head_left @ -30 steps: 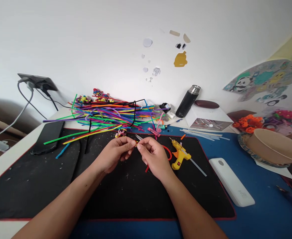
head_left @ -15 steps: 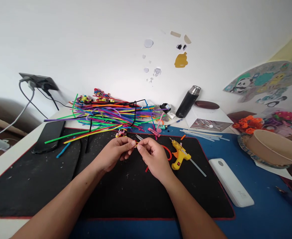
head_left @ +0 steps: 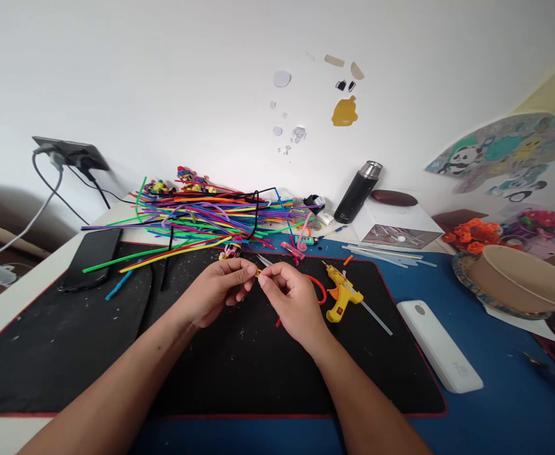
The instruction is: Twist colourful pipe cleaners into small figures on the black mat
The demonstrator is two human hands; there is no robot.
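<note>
A tiny yellow-and-red piece of pipe cleaner [head_left: 258, 273] is pinched between my two hands above the black mat. My left hand [head_left: 223, 285] grips one side with thumb and forefinger. On the other side, the thumb and fingers of my right hand [head_left: 292, 298] are closed on it, and most of the piece is hidden by fingertips. Scissors with red handles [head_left: 324, 294] lie beneath my right hand, blades pointing away from me. Just beyond my left hand sits a small multicoloured pipe cleaner figure [head_left: 231, 251].
A large heap of pipe cleaners [head_left: 211, 215] lies along the wall. Right of my hands rests a yellow hot glue gun [head_left: 342, 292] with a glue stick in it. Farther right are a white power bank [head_left: 441, 346] and a bowl [head_left: 528, 278]. A black thermos [head_left: 357, 193] leans at the back.
Both hands stay nearly in place, with only slight shifts of the fingertips around the small piece. The view has tilted very slightly.
</note>
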